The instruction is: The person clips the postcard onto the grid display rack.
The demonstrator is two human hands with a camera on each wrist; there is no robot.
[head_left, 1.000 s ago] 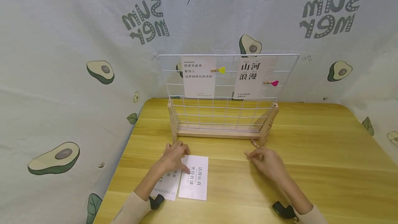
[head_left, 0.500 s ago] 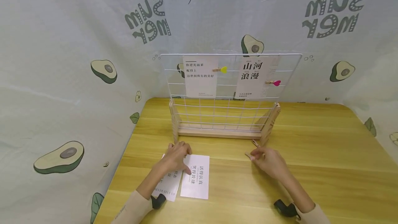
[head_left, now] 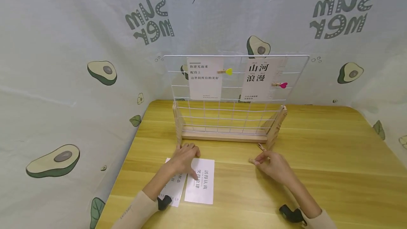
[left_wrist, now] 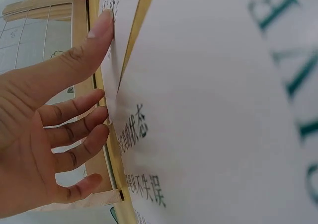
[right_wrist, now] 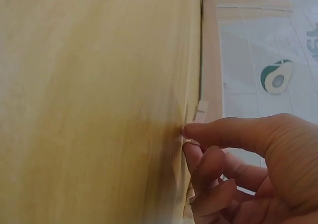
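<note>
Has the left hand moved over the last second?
Yes: the left hand has shifted slightly rightward, judged against the wooden stand in the head view.

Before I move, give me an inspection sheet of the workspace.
Surface: yellow wood-grain table.
Job's things: two loose white printed cards on it; white wire-grid rack with wooden base, two white cards clipped on by a yellow-heart wooden clip and a pink-heart wooden clip; a loose wooden clip near its right foot.
Clutter: nothing seen.
Hands: left hand over the loose cards, contact unclear; right hand pinches a small wooden clip.
Cables: nothing seen.
Surroundings: white avocado-print cloth.
</note>
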